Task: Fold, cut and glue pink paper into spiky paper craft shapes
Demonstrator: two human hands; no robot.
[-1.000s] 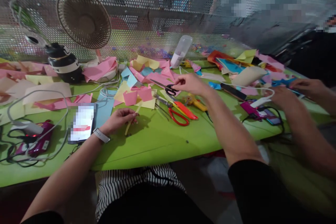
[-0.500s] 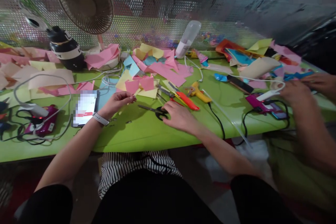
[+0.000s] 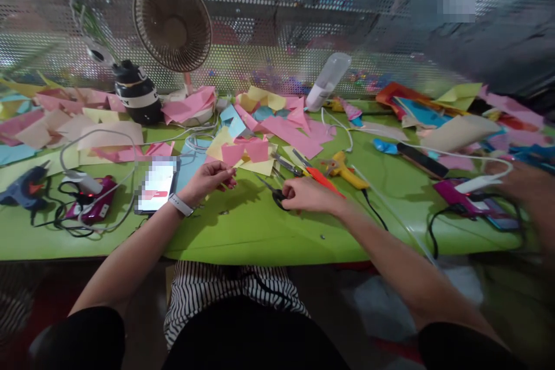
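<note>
My right hand [image 3: 310,195] is closed over the handles of black-handled scissors [image 3: 271,188], whose blades point away to the left above the green tabletop [image 3: 260,237]. To the left, my left hand [image 3: 210,180] wears a pale wristband. Its fingers are curled together at the tips, and anything between them is too small to make out. Just behind my right hand lie an orange-red cutter [image 3: 325,181], a pair of grey-bladed scissors [image 3: 287,163] and a yellow glue gun [image 3: 347,170]. A phone [image 3: 156,185] with a lit screen rests left of my left wrist.
Pink, yellow and blue paper pieces [image 3: 299,134] cover the back. A fan [image 3: 173,29], a black bottle [image 3: 139,98] and a clear bottle [image 3: 329,78] stand there. A dark glue gun [image 3: 26,188] and power strips [image 3: 93,202] with cords lie left and right. Another person's arm [image 3: 526,191] is at right.
My right hand has drawn its fingers closed around the scissors' handles. My left hand has turned slightly, its fingers still curled. The camera view has shifted left.
</note>
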